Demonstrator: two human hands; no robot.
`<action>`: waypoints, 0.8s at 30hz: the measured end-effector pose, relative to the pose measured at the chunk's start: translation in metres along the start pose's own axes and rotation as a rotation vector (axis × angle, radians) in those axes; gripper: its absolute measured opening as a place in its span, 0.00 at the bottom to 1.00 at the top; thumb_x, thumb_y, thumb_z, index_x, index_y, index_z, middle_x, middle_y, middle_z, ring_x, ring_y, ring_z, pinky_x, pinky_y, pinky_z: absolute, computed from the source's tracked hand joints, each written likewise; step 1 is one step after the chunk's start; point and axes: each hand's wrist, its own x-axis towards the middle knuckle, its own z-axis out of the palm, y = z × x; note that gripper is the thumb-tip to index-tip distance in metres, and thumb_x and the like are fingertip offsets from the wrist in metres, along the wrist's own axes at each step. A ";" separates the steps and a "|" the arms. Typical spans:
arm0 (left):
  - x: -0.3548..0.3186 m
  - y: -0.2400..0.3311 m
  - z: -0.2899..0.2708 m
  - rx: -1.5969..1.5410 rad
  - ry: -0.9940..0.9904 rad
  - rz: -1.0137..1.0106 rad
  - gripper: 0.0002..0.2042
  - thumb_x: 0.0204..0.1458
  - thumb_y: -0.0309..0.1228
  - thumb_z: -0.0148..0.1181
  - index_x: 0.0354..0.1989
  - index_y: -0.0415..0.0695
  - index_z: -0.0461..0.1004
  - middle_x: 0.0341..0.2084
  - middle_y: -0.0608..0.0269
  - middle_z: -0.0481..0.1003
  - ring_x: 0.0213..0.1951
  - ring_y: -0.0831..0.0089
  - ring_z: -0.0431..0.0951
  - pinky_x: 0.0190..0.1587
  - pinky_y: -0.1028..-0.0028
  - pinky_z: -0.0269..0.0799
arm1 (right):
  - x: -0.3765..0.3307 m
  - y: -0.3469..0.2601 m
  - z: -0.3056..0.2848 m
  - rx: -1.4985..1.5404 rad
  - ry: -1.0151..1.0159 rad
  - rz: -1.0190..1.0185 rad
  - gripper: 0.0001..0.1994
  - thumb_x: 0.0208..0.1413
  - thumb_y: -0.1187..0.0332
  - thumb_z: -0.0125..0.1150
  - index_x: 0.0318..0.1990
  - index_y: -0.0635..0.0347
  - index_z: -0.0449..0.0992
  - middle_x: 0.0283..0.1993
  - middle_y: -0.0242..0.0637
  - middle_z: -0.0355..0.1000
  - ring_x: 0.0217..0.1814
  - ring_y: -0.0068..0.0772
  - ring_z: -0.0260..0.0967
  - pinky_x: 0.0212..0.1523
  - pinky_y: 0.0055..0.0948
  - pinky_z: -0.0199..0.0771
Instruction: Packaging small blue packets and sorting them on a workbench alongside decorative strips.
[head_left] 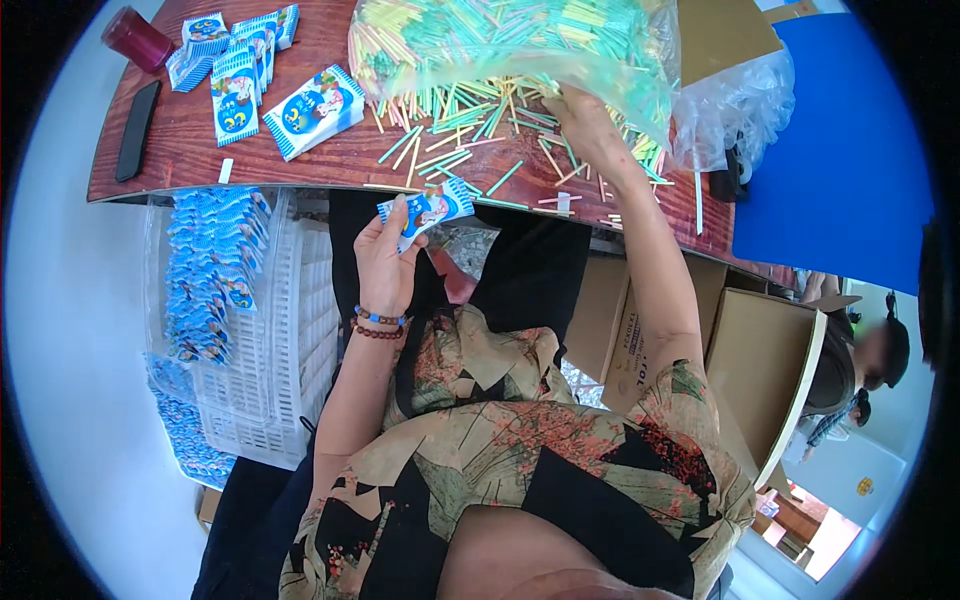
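Note:
My left hand (pixel 388 255) grips a small blue-and-white packet (pixel 430 208) between thumb and fingers, just off the table's near edge. Thin pastel sticks (pixel 480 120), like short straws in green, yellow and pink, spill from a large clear plastic bag (pixel 520 65). My right hand (pixel 590 130) reaches into the spilled sticks at the bag's mouth, its fingers curled together; what they pinch, if anything, is hidden. Left of the sticks lies another blue-and-white packet (pixel 315 110), and beyond it sits a group of similar packets (pixel 236 95).
A dark phone-like object (pixel 138 130) and a red cup (pixel 137 40) rest on the wooden table (pixel 185 135) at left. Below it stands a white plastic crate (pixel 265 400) with many blue packets. Open cardboard boxes (pixel 765 350) are at right, near a blue panel (pixel 840 150). Other people (pixel 850 370) appear far right.

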 end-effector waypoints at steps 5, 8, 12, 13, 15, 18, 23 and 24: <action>0.001 0.000 -0.001 0.017 0.003 0.001 0.07 0.57 0.32 0.57 0.35 0.41 0.76 0.30 0.66 0.77 0.29 0.82 0.74 0.28 0.80 0.68 | 0.008 -0.014 -0.002 0.712 -0.016 0.259 0.10 0.62 0.66 0.51 0.41 0.65 0.73 0.35 0.33 0.72 0.40 0.23 0.69 0.36 0.28 0.67; 0.001 0.001 -0.002 0.003 0.005 0.006 0.07 0.57 0.32 0.57 0.34 0.41 0.76 0.30 0.66 0.77 0.28 0.82 0.74 0.28 0.80 0.68 | 0.002 -0.040 0.006 0.909 0.062 0.344 0.09 0.61 0.66 0.53 0.42 0.64 0.72 0.34 0.32 0.73 0.39 0.25 0.69 0.40 0.26 0.67; 0.002 0.001 -0.002 0.007 -0.017 0.008 0.07 0.57 0.32 0.58 0.33 0.41 0.76 0.29 0.67 0.77 0.28 0.82 0.73 0.29 0.79 0.68 | -0.010 -0.042 0.042 1.144 0.186 0.278 0.09 0.59 0.73 0.54 0.46 0.61 0.69 0.38 0.31 0.71 0.45 0.25 0.68 0.50 0.25 0.63; 0.002 0.001 -0.003 0.008 -0.016 0.007 0.07 0.57 0.32 0.58 0.33 0.41 0.76 0.29 0.67 0.77 0.28 0.82 0.73 0.29 0.79 0.68 | -0.012 -0.044 0.047 1.145 0.186 0.279 0.09 0.59 0.73 0.54 0.46 0.61 0.69 0.38 0.31 0.71 0.45 0.25 0.68 0.50 0.25 0.63; 0.002 0.001 -0.004 -0.008 -0.018 -0.002 0.07 0.57 0.32 0.58 0.33 0.41 0.76 0.29 0.67 0.77 0.28 0.82 0.73 0.29 0.79 0.68 | -0.013 -0.047 0.054 1.029 0.251 0.176 0.10 0.58 0.75 0.54 0.47 0.61 0.69 0.41 0.32 0.70 0.46 0.24 0.67 0.51 0.25 0.63; 0.003 0.000 -0.004 -0.011 -0.005 -0.006 0.07 0.57 0.32 0.58 0.33 0.41 0.76 0.30 0.67 0.77 0.28 0.82 0.73 0.29 0.79 0.68 | -0.013 -0.049 0.058 1.031 0.245 0.154 0.12 0.58 0.75 0.55 0.50 0.61 0.68 0.42 0.31 0.69 0.46 0.23 0.67 0.51 0.24 0.64; 0.003 0.000 -0.003 -0.005 -0.006 0.003 0.07 0.57 0.32 0.58 0.33 0.41 0.76 0.30 0.67 0.77 0.29 0.81 0.74 0.29 0.79 0.68 | -0.011 -0.051 0.047 0.869 0.276 0.147 0.16 0.59 0.74 0.54 0.54 0.63 0.64 0.40 0.31 0.69 0.42 0.21 0.67 0.44 0.22 0.67; 0.002 0.001 -0.004 -0.003 -0.020 0.005 0.07 0.57 0.32 0.59 0.33 0.41 0.76 0.30 0.67 0.77 0.29 0.81 0.74 0.29 0.79 0.68 | -0.010 -0.054 0.042 0.859 0.240 0.165 0.16 0.59 0.73 0.54 0.54 0.63 0.64 0.41 0.32 0.68 0.42 0.20 0.66 0.43 0.21 0.67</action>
